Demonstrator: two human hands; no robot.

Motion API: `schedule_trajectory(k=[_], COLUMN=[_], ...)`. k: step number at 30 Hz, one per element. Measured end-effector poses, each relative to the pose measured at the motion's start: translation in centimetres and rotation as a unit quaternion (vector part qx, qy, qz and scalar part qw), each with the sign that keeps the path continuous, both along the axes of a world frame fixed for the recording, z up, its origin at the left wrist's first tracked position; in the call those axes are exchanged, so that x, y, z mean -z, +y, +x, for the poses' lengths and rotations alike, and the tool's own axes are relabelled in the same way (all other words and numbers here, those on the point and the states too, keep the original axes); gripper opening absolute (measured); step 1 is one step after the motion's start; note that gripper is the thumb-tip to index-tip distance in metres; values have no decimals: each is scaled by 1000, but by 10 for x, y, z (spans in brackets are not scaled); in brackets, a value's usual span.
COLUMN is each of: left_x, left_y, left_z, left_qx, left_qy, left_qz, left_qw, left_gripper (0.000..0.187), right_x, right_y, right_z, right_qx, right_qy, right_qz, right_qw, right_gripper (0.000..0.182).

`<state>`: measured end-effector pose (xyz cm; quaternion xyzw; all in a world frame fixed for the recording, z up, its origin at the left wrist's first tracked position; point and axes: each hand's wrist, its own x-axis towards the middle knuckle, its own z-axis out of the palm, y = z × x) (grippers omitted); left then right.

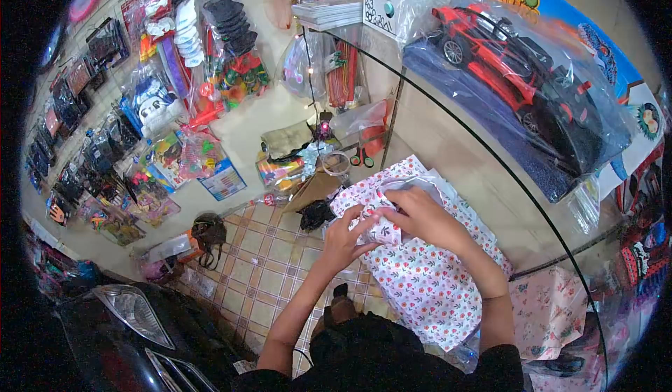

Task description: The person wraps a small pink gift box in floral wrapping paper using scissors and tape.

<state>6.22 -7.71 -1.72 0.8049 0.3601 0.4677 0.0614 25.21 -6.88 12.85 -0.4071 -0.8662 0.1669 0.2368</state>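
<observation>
A small bundle (383, 229) in white paper with a red and dark print lies between my two hands. My left hand (343, 239) holds its left side, fingers bent around it. My right hand (420, 215) presses on its upper right part, thumb and fingertips near the top. Beneath both hands spreads a large sheet of white floral paper (434, 290) with red and orange flowers, over the counter. Clear plastic shows just behind my right hand. The inside of the bundle is hidden.
Scissors (362, 157) and a tape roll (335, 163) lie behind the paper. A bagged red toy car (518, 77) stands at upper right, beyond the dark curved glass edge. Packaged goods hang on the left wall. A black vehicle (133, 322) is at lower left.
</observation>
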Motion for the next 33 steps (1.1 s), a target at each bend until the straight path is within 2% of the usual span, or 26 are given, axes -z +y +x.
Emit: schedule_trajectory(k=[2,8,11,12,15,19,22,31,33], left_x=[-3,-14,-17,-18,-20,-25,-26,-38,-52], left_y=[-1,-3,-4,-5,-4,1,5,4,2], left_z=[1,-1,-3,-5,-5,-6,-7,-10,-15], left_qx=[-9,-15,-28,-26,-25,-26,-20,-8,37], left_qy=[9,33,36,41,42,55,58,52,36], left_qz=[-3,-18,-33,-32,-33,-41,-37,-96,-127], left_qw=[1000,999,998,998,998,997,997,994,990], left_gripper=[70,66,65,65,64,63,63,62,61], right_x=[2,-16,-27,-26,-19,10,23,40,37], right_y=[-2,-13,-28,-30,-32,-30,-29,-22,-19], right_z=[2,-2,-3,0,-4,-5,-5,-13,-12], right_qx=[16,114,114,53,-69,-60,-50,-52,-71], right_qy=[13,-133,-36,0,-47,-169,-215,-223,-232], right_qz=[35,27,82,139,203,171,214,293,284], right_qw=[999,984,989,989,976,969,951,928,928], right_gripper=[31,26,29,31,29,27,23,8,7])
